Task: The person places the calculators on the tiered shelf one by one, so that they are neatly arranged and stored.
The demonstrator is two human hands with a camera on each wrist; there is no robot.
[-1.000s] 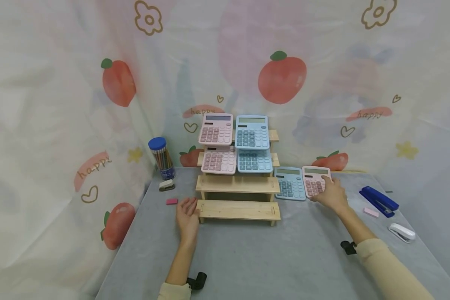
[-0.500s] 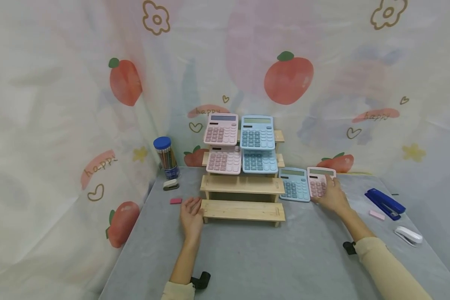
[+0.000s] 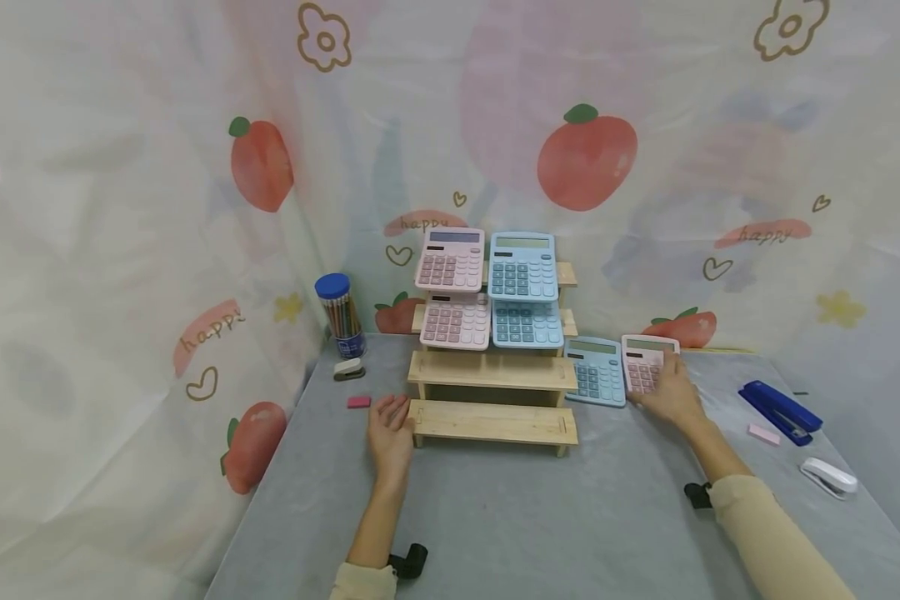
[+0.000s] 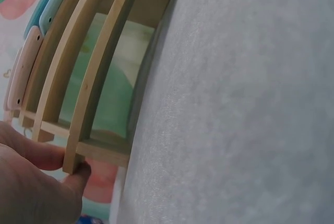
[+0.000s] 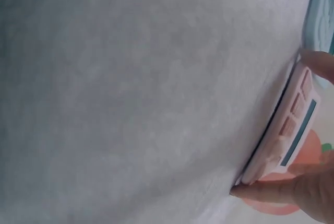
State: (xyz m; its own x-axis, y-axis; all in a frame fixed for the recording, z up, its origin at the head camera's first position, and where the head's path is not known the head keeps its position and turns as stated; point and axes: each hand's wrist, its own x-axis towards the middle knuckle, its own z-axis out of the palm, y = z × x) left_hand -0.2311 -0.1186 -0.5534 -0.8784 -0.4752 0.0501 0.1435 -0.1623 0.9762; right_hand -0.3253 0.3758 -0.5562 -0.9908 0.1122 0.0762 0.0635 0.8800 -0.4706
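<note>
A pale wooden stepped rack [image 3: 492,392] stands mid-table. Its upper steps carry two pink calculators [image 3: 451,258] and two blue calculators [image 3: 523,267]; the lower two steps are bare. My left hand [image 3: 390,427] lies flat on the cloth at the rack's left end. In the left wrist view its thumb [image 4: 78,174] touches the end of the lowest step [image 4: 99,78]. To the right of the rack lie a blue calculator [image 3: 595,371] and a pink calculator [image 3: 645,360] side by side. My right hand [image 3: 669,390] grips that pink calculator [image 5: 284,125], fingers [image 5: 297,192] on its opposite edges.
A blue-capped pencil tub [image 3: 340,315], a small grey stapler [image 3: 349,368] and a pink eraser [image 3: 358,402] sit at the left. A blue stapler [image 3: 780,410], another pink eraser [image 3: 763,434] and a white stapler [image 3: 828,477] lie at the right. Printed curtains surround the grey table [image 3: 540,517].
The head view has drifted a little, so everything sits slightly further right in frame. Both hands keep their places at the rack's end and on the pink calculator.
</note>
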